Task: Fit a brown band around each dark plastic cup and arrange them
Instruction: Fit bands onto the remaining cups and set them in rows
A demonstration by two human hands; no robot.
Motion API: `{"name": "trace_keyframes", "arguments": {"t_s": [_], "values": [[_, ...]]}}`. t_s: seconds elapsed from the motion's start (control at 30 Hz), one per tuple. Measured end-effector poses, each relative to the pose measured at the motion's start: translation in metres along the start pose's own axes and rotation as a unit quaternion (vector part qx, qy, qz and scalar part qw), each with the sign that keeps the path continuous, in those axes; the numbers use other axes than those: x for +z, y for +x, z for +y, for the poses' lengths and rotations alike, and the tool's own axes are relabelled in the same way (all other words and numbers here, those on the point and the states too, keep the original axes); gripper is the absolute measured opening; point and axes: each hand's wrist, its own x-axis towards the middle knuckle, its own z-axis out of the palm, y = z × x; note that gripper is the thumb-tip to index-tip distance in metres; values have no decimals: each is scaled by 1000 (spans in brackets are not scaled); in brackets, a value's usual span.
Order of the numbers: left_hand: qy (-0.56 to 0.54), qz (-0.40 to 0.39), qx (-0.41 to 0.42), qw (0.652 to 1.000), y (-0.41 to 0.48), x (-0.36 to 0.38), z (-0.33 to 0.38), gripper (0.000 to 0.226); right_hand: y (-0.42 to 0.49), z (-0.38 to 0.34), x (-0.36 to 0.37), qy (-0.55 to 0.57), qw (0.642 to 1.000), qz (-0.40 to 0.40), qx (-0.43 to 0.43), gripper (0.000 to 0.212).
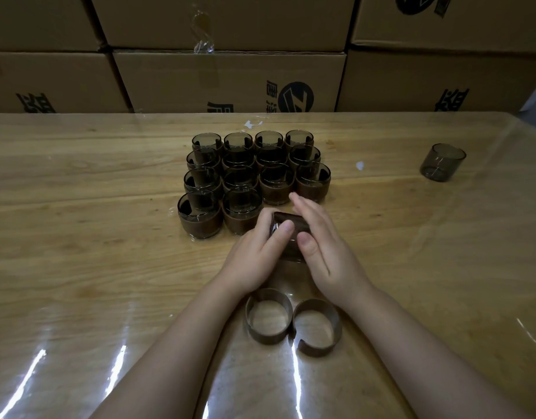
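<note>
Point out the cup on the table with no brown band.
The lone cup far to the right, apart from the block of cups; those all wear bands.

I see open tabletop (pixel 79 237) left and near right; banded cups (pixel 251 176) block the far middle, loose bands (pixel 268 320) lie near, boxes (pixel 230 80) wall the far edge.

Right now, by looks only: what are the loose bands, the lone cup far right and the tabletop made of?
Loose bands: matte brown, thin, split strips holding a curl; leather or veneer, unclear. Lone cup: glossy smoky see-through wall; plastic, possibly glass. Tabletop: grained wood under clear glossy film, given glare streaks.
</note>
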Motion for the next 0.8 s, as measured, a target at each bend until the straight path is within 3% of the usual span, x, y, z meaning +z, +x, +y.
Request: {"name": "trace_keyframes", "arguments": {"t_s": [0.17, 0.27, 0.4, 0.53, 0.63, 0.8], "values": [[-221, -1, -68, 973, 3, -5, 1, 74, -1, 2, 1, -65, 995, -15, -69, 64], [-213, -1, -72, 974, 5, -7, -1, 65, -1, 5, 2, -35, 999, -27, -32, 67], [-196, -14, -39, 980, 8, -8, -7, 30, 0, 7, 1, 67, 992, -26, 104, 73], [-182, -13, -8, 983, 7, -7, -8, 46, 2, 12, 1, 122, 979, -19, 159, 69], [-211, 20, 19, 977, 7, -10, -8, 45, 1, 12, 3, 123, 978, -41, 162, 78], [-173, 118, 101, 973, -1, -3, -2, 59, 3, 6, -5, 143, 966, -107, 186, 35]]}}
